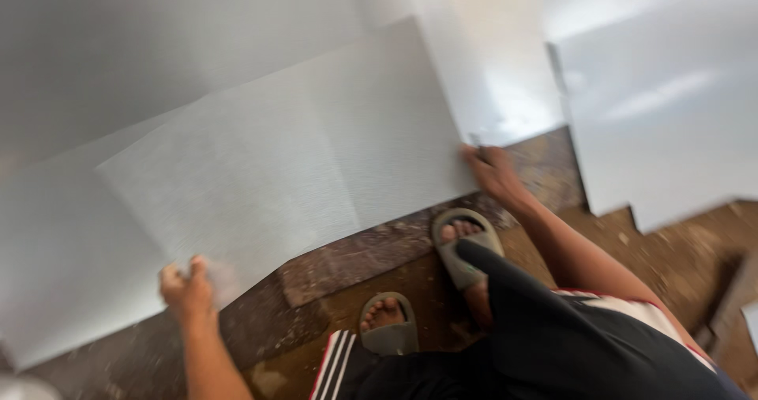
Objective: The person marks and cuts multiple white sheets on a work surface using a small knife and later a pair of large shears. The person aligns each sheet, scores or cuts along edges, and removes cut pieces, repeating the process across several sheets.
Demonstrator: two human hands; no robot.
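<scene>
two hands pinching white sheet, left grip bottom corner, right grip right edge

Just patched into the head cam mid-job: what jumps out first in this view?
A large pale grey sheet fills the middle of the view, gripped at its lower left corner by the left hand and at its right edge by the right hand. More pale sheets lie at upper right over a rough brown floor. Below, two feet in grey sandals stand on the brown floor; the picture is motion-blurred.
</scene>
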